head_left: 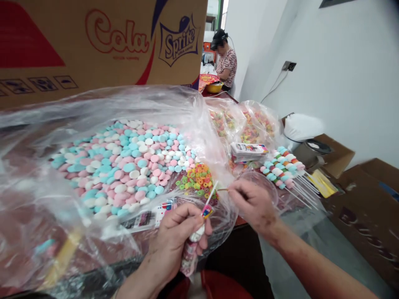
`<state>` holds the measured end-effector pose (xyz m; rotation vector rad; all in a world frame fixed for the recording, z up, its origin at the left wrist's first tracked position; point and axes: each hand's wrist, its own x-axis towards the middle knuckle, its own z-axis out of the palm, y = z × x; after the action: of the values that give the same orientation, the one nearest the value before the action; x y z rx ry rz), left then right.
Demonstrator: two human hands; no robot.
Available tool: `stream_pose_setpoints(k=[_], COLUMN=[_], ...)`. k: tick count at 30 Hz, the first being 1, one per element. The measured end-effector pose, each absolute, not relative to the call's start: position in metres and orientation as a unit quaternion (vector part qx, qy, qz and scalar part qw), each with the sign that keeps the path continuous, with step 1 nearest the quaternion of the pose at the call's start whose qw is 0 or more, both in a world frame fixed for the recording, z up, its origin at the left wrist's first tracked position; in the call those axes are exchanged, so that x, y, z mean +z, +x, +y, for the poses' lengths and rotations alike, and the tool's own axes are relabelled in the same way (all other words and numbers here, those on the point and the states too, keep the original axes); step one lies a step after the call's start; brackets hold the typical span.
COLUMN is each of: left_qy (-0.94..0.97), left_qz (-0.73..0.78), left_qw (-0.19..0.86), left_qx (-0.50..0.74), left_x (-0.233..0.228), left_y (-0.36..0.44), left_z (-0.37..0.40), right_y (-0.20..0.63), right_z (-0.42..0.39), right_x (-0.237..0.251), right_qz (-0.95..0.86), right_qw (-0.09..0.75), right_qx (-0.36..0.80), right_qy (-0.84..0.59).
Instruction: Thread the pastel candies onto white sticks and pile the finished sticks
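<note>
My left hand (pixel 179 228) is closed around a candy skewer (pixel 190 256) in a printed clear wrapper. Its white stick (pixel 210 194) points up and to the right, and the candy end hangs down. My right hand (pixel 254 203) is closed in a pinch on a thin gold strip that looks like a twist tie (pixel 223 189), whose free end lies close to the stick. Behind the hands, pink, blue and white candies (pixel 124 166) are heaped on clear plastic, with small coloured candy rings (pixel 201 180) beside them. Printed cards or wrappers (pixel 152 215) lie by my left hand.
Finished-looking candy skewers (pixel 282 166) lie at the right beside a stack of printed cards (pixel 249 151). Bags of candy rings (pixel 243 122) stand behind. A large carton (pixel 93 45) blocks the back left. Cardboard boxes (pixel 368 207) sit at the right. Another person (pixel 227 62) works farther back.
</note>
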<state>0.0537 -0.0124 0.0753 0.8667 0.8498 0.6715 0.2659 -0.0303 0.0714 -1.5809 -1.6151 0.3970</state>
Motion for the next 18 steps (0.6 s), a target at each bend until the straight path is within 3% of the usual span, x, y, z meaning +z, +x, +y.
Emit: stream_pose_setpoints(k=[7,18], left_qy=[0.378,0.348], left_qz=[0.385,0.425], left_qw=[0.776,0.741], left_qx=[0.327,0.387], left_x=[0.07,0.071], left_y=[0.054,0.058], left_z=[-0.015,-0.018], right_y=[0.208,0.204], right_z=[-0.034,-0.032], right_x=[0.067,0.069], right_qz=[-0.582,-0.565], right_qw=[0.443,0.422], right_qx=[0.426,0.489], right_qy=[-0.532,-0.514])
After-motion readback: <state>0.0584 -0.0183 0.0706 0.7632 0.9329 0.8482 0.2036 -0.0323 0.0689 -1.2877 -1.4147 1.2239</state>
